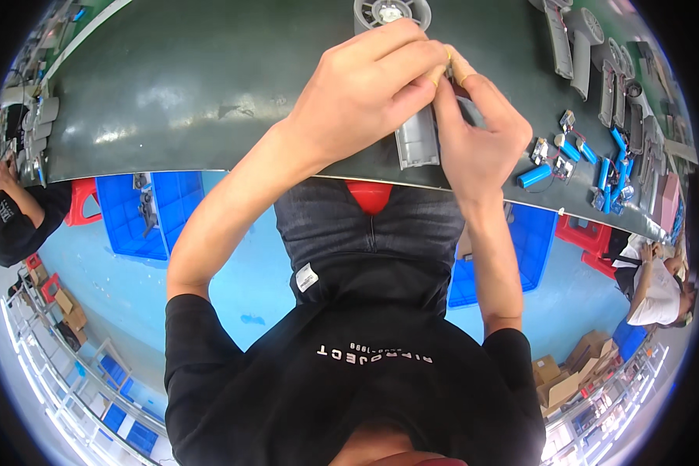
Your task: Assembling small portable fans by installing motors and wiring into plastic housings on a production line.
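Over a grey plastic fan housing [418, 146] on the dark green table, both hands come together. My left hand [369, 85] is closed, thumb and fingers pinched at the tips. My right hand [485, 128] is closed too, its thumb and forefinger meeting the left fingertips. Whatever they pinch is too small and covered to name; bits of yellow show at the fingertips. The housing's round head [392, 11] lies beyond the left hand, and its open handle points toward me. Its middle part is hidden under the hands.
To the right lie several blue cylindrical batteries [534, 175] with wires and small circuit boards. More grey fan housings [582, 50] are lined up at the far right. Blue bins [175, 206] stand below the table edge. Co-workers [15, 210] sit at both sides.
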{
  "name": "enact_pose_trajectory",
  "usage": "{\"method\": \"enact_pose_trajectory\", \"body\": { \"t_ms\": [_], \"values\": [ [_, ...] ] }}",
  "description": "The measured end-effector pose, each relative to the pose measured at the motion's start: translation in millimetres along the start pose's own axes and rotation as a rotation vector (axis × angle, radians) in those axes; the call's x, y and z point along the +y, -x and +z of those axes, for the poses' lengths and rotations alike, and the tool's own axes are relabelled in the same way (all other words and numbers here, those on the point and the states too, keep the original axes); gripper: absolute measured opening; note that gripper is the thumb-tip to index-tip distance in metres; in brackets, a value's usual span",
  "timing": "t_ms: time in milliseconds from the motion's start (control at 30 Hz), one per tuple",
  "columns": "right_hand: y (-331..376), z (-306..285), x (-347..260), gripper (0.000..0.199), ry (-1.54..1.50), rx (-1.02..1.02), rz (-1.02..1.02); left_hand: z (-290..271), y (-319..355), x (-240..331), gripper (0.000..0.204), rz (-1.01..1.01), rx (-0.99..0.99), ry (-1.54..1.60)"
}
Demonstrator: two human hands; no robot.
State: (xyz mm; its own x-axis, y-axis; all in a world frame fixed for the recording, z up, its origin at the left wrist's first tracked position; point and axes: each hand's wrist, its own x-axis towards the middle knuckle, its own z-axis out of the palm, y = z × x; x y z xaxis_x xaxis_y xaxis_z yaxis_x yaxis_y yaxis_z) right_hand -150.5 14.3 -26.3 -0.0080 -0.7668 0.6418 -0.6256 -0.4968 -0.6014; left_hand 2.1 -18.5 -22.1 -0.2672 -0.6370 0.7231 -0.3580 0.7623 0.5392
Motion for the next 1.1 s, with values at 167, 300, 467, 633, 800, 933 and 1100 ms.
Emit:
{"method": "enact_pose_trajectory", "body": {
  "t_ms": [167, 300, 467, 633, 800, 933, 1100],
  "values": [
    [0.0, -9.3, 2.7, 0.031, -0.087, -0.077, 0.239, -25.8, -22.2, 11.0, 0.052, -0.073, 0.038, -0.431],
    [-17.4, -29.6, 7.0, 0.049, -0.247, -0.191, 0.381, -32.9, -18.0, -20.2, 0.068, -0.415, -0.129, 0.034],
    [-78.6, -78.8, 49.1, 0.037, 0.146, -0.242, 0.372, -38.5, -74.1, -88.9, 0.037, -0.383, -0.030, -0.035],
    [-141.1, -100.3, 79.7, 0.042, 0.390, -0.240, 0.370, -75.7, -148.5, -215.1, 0.055, -0.543, -0.060, 0.109],
    [-170.6, -103.5, 106.0, 0.040, 0.496, -0.297, 0.319, -85.0, -192.0, -312.8, 0.056, -0.499, 0.018, 0.012],
    [-185.8, -111.0, 110.8, 0.039, 0.530, -0.343, 0.361, -69.7, -210.3, -328.1, 0.054, -0.492, 0.066, -0.235],
    [-178.4, -123.6, 105.8, 0.038, 0.403, -0.311, 0.431, 7.1, -246.1, -263.2, 0.028, -0.214, 0.399, -0.324]
  ]
}}
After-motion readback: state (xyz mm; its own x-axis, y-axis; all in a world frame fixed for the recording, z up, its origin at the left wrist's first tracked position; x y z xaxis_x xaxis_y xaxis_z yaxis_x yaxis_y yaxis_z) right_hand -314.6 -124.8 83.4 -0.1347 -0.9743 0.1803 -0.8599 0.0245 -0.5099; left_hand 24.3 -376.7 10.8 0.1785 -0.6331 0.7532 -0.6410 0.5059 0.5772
